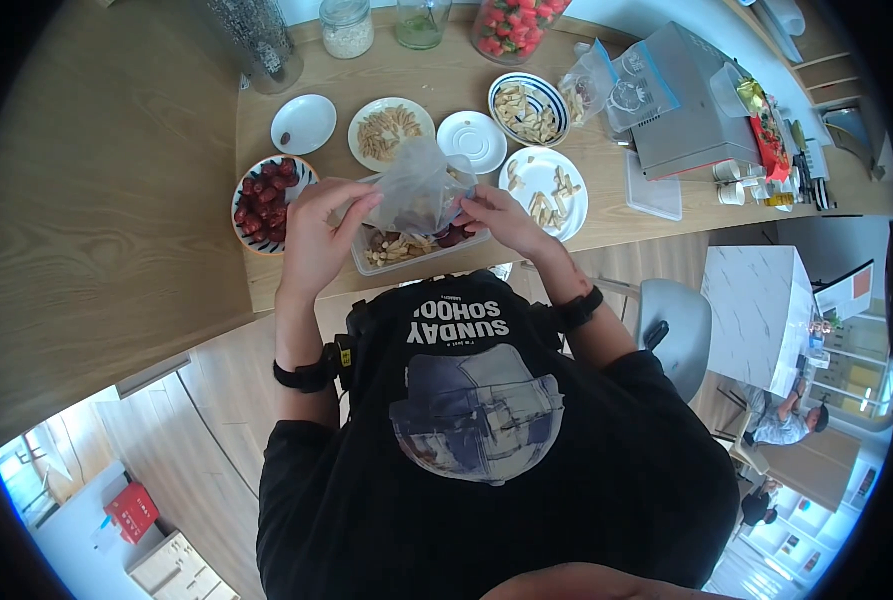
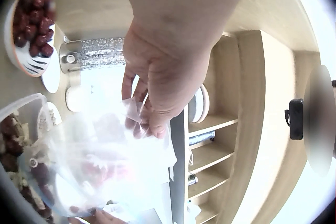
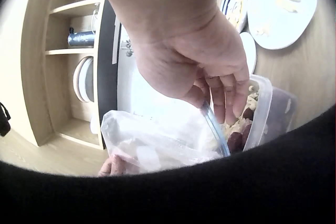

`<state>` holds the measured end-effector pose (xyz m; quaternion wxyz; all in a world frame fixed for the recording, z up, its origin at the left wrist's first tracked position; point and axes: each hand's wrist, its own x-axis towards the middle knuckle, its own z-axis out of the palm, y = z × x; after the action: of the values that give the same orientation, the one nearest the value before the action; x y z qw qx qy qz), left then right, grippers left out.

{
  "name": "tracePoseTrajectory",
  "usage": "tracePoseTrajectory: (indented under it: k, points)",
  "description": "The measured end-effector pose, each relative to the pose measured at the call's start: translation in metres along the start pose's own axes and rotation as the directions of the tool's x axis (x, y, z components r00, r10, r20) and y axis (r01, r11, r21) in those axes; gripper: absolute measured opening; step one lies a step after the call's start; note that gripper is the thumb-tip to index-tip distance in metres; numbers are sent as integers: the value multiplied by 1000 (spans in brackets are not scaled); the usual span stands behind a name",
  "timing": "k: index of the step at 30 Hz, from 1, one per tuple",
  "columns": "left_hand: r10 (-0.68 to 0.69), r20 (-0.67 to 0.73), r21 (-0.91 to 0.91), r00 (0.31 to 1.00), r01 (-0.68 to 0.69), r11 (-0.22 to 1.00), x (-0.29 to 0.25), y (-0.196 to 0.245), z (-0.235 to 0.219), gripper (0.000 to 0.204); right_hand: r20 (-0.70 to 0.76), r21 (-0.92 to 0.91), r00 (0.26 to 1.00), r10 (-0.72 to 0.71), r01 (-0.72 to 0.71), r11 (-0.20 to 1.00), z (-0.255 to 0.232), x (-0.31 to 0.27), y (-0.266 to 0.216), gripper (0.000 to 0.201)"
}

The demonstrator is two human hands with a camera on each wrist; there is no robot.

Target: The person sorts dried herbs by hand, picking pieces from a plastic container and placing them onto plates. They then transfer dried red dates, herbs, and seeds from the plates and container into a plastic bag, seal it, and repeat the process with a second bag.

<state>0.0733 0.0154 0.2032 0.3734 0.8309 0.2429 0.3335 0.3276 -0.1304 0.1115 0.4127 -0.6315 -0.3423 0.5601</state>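
Both hands hold a clear zip bag (image 1: 411,185) over a plastic box (image 1: 381,268). My left hand (image 1: 318,232) pinches one corner of the bag between thumb and fingers, plain in the left wrist view. On the other side, my right hand (image 1: 506,217) pinches the bag by its blue zip strip (image 3: 216,132). Inside the box lie pale dried slices (image 1: 396,248) and dark red dates (image 1: 454,236); the bag hides part of them. A striped bowl of red dates (image 2: 34,22) stands beyond my left hand.
Along the counter stand a plate of pale brown pieces (image 1: 386,130), a white plate of sliced pieces (image 1: 556,190), a blue-rimmed bowl (image 1: 526,108), a small white plate (image 1: 303,122) and a saucer (image 1: 471,140). Jars (image 1: 346,28) line the back; a grey appliance (image 1: 691,105) stands right.
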Motion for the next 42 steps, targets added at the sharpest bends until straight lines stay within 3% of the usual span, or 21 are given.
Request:
tracePoseTrajectory:
  k: [9, 19, 21, 22, 24, 28, 30, 31, 33, 37, 39, 40, 42]
  points:
    - [3, -15, -57, 1000, -4, 998, 5, 22, -3, 17, 5, 27, 999, -40, 40, 999, 0, -4, -1, 31]
    - [-86, -101, -136, 991, 72, 988, -8, 3, -16, 13, 26, 65, 997, -77, 75, 995, 3, -10, -14, 29]
    - [-233, -204, -345, 951, 153, 926, -12, -3, -17, 11, 51, 131, 993, -103, 96, 987, 6, -15, -24, 37]
    - [-231, -202, -345, 952, 151, 926, -12, -7, -17, 11, 49, 132, 993, -105, 97, 986, 8, -16, -24, 37]
    - [-135, -339, -456, 931, -37, 889, -11, -17, -16, 9, 198, 187, 957, -213, 177, 966, 12, -17, -23, 53]
    - [-234, -333, -495, 913, 42, 868, -17, -28, -14, 9, 201, 190, 947, -252, 215, 958, 20, -18, -22, 62]
    - [-345, -187, -664, 920, 140, 734, -27, -41, -8, 10, 83, 294, 942, -324, 288, 911, 29, -20, -32, 55]
    - [-344, -187, -664, 920, 140, 735, -32, -46, -5, 10, 82, 295, 942, -326, 289, 911, 27, -20, -35, 55]
    - [-395, -61, -641, 917, 268, 720, -38, -49, -2, 15, -11, 230, 978, -207, 204, 951, 19, -16, -40, 39]
    - [-338, -25, -674, 941, 234, 701, -44, -44, 4, 25, -54, 212, 952, -301, 305, 928, 4, -9, -27, 21]
    - [-492, 25, -747, 870, 343, 569, -46, -52, 2, 41, -3, 61, 967, -255, 255, 965, 2, -17, -31, 16]
    - [-481, 39, -752, 876, 343, 563, -47, -58, 2, 41, -22, 56, 967, -255, 256, 965, 3, -21, -31, 16]
    - [-627, 125, -733, 769, 498, 464, -48, -69, 7, 49, 32, 105, 967, -251, 247, 963, 8, -26, -33, 15]
